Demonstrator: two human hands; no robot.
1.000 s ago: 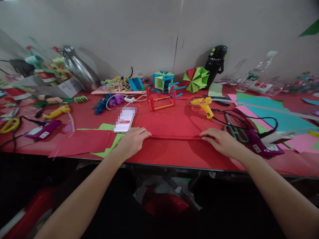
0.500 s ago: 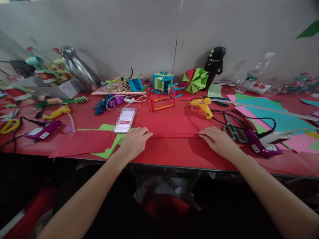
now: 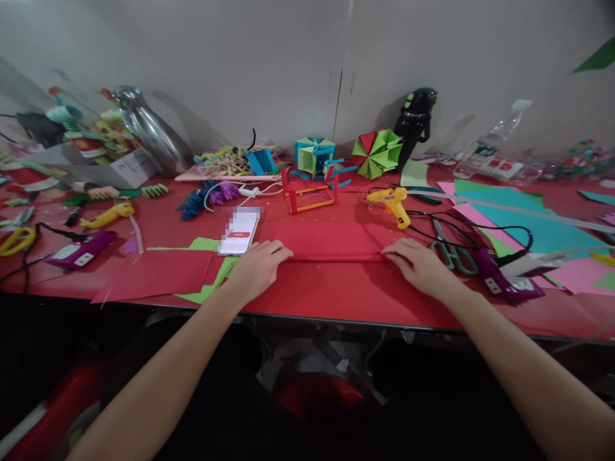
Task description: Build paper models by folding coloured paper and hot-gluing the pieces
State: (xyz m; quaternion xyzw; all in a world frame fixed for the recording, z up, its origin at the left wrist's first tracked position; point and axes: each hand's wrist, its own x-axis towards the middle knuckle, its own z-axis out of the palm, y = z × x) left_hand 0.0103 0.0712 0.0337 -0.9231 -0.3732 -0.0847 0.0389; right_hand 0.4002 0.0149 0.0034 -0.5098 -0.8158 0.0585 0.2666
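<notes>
A sheet of red paper (image 3: 331,242) lies on the red tabletop in front of me, its near edge turned up in a narrow fold. My left hand (image 3: 259,264) pinches the left end of that folded edge with thumb and fingers. At the opposite end, my right hand (image 3: 414,261) grips the fold in the same way. Just beyond the paper stands a small frame of red and orange strips (image 3: 311,195). A phone (image 3: 239,232) with a lit screen lies beside my left hand.
Red sheets (image 3: 158,272) overlap green paper at left. A yellow glue gun (image 3: 393,205), scissors (image 3: 454,253) and a purple power block (image 3: 509,282) with black cables sit at right. Behind are a folded paper wheel (image 3: 377,153), a steel flask (image 3: 148,131) and a plastic bottle (image 3: 492,141).
Both hands have shifted very slightly away from me along with the paper's folded edge. They keep their hold at its two ends.
</notes>
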